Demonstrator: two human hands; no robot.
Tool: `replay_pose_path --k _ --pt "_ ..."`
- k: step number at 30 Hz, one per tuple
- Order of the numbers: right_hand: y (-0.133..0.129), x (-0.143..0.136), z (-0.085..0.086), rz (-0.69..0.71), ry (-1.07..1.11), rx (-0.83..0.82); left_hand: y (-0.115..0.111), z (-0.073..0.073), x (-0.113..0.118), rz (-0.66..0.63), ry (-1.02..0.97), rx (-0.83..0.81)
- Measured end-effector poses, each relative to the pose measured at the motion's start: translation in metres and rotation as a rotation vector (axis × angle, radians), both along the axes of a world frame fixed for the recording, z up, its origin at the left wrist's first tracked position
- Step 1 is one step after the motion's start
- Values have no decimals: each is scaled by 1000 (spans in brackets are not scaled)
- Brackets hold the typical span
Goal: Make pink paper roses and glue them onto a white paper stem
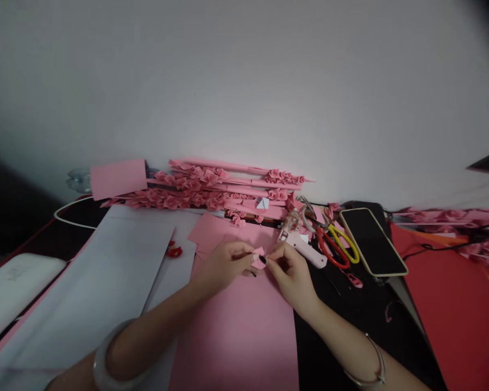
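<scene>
Pink paper piece [259, 260] pinched by left hand [223, 265] and right hand [296, 282] near far edge of pink sheet [240, 336]; light pressure advised.

The folded pink paper [259, 258] looks matt, the phone screen [372, 239] (dark glass, apparently) smooth and glossy.

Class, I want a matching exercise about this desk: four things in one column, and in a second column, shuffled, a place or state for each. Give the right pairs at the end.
Column 1
1. small folded pink paper
2. phone
3. white bangle
4. red sheet

Column 2
A. face up, screen dark
B. to the right of the item in A
C. around the left arm
D. between the left hand and the right hand

Right pairs: 1-D, 2-A, 3-C, 4-B
</scene>
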State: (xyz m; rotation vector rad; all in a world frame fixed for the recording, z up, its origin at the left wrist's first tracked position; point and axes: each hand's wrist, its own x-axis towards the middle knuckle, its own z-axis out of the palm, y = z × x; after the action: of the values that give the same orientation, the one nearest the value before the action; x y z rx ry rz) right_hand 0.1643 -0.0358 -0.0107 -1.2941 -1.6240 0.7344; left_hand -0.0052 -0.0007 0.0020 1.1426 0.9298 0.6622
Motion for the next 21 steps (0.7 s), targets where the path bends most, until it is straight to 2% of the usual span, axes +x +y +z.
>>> replay_pose_path --k 13,21 --pt "-2 1 4 89 -78 68 3 -2 -1 51 -39 -81" --pt "-1 3 5 119 -144 82 3 -2 -2 60 -61 -74"
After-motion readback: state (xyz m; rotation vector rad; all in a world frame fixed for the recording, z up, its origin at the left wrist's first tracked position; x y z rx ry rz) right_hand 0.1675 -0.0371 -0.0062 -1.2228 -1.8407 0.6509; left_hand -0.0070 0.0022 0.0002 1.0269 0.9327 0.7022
